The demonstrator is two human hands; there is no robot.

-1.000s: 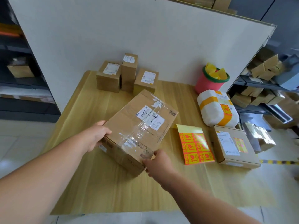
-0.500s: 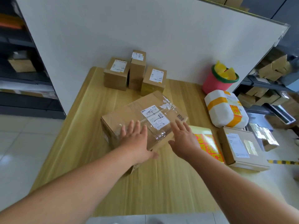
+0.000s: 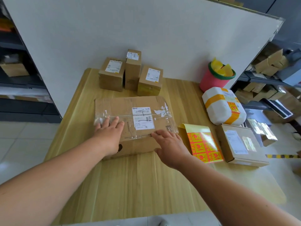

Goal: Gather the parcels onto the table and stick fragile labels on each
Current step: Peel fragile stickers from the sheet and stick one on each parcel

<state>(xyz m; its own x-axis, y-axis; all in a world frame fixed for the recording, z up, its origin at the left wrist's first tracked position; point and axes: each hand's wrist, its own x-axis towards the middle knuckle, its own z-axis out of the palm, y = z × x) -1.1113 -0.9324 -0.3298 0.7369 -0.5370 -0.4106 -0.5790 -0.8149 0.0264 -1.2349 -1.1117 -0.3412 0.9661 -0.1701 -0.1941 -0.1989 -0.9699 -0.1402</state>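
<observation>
Both hands are resting open on the big box (image 3: 123,105), and they are gripping nothing. The left hand (image 3: 109,136) is lying flat on the left part of the box top, with its fingers straight. The big box is sitting in the middle of the table (image 3: 130,185), with clear tape shining across its top. A white paper label is sitting on the top between the two hands. Behind it, the left small box (image 3: 111,74), the tall small box (image 3: 132,69) and the right small box (image 3: 150,80) are standing in a row by the white wall (image 3: 146,30). The right hand (image 3: 171,145) is touching the front right edge of the big box, with its fingers spread out. Just beside this hand, a sheet of stickers (image 3: 203,144) is lying flat, showing orange and yellow squares. Next to it, a flat box (image 3: 239,144) is lying near the table's right edge. Behind that, a white parcel (image 3: 223,108) is sitting with orange tape around it and a sticker on it. A pink bucket (image 3: 211,80) is standing at the back.
</observation>
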